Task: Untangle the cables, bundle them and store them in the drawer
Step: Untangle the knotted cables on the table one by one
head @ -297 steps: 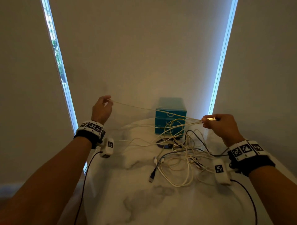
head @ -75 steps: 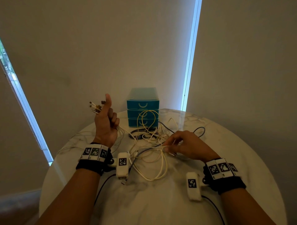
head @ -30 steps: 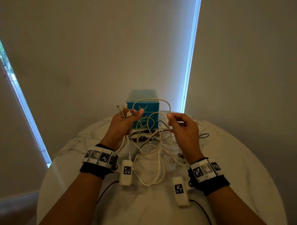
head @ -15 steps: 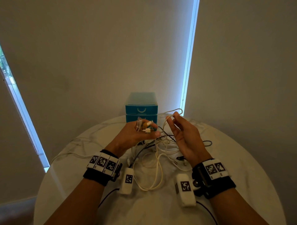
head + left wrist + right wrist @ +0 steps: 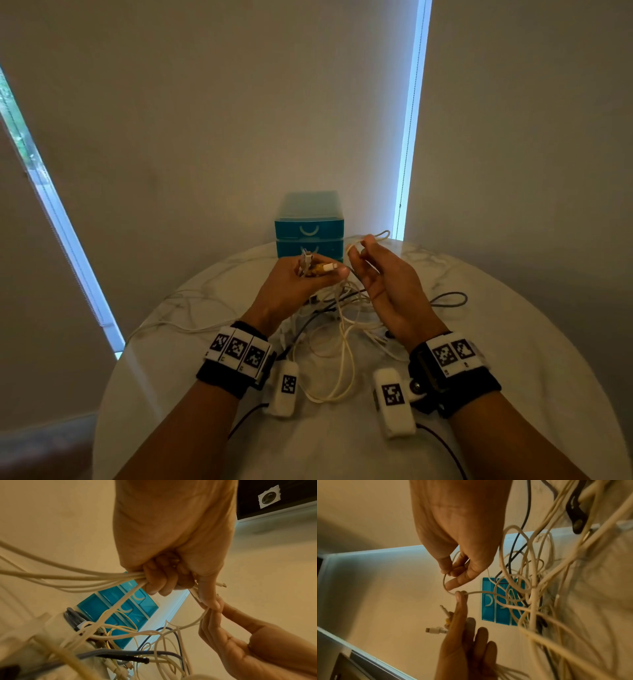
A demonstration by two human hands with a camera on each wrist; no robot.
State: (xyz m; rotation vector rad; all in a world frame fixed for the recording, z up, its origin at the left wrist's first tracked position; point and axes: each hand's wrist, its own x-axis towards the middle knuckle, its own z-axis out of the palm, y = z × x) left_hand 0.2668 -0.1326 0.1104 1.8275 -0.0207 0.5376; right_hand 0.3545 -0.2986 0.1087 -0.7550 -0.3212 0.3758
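Observation:
My left hand grips a bunch of white cables in its fist above the table. Their plugs stick out past the thumb. My right hand is close beside it and pinches a loop of white cable between thumb and fingers. In the right wrist view that loop runs from the right hand's fingertips to the left thumb, which touches it. A tangle of white and dark cables lies under both hands. The teal drawer unit stands behind, drawers closed.
The round marble table carries everything. White cable strands trail to its left edge and a grey loop lies to the right. Wall and window blinds stand right behind the drawer unit.
Over the last second both hands came lower and closer together. The left hand tipped its plugs towards the right hand, which brought a cable loop up to the left thumb.

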